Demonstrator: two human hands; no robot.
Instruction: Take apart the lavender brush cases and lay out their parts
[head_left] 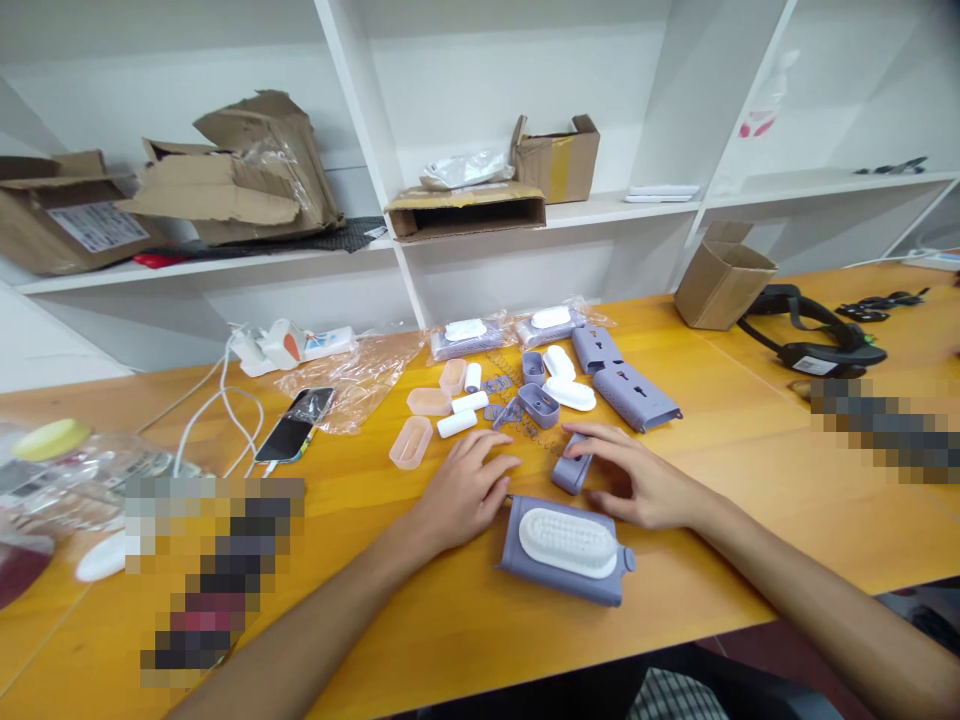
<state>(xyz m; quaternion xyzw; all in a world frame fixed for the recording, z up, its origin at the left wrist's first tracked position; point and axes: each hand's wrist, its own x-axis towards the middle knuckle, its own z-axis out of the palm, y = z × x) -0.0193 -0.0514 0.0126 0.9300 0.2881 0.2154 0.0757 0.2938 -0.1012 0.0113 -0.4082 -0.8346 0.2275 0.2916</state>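
My right hand (649,478) has its fingertips over the top of a small purple plastic housing piece (570,474) and its thumb at the lower right edge. My left hand (463,492) lies on the table with fingers apart, beside the left end of a flat purple casing (559,583). On that casing sits a white oval pad with a bumpy surface (568,542). Beyond the hands are purple cups (538,405), white oval lids (570,393), white cylinders (457,423), thin coil springs (534,430) and translucent peach-coloured trays (411,443).
Two purple casings (636,396) lie at the back right, with wrapped units (466,345) behind. A phone (296,425), plastic film (367,375) and power strip (328,343) are on the left. An open cardboard box (724,278) and black headset (817,345) stand right.
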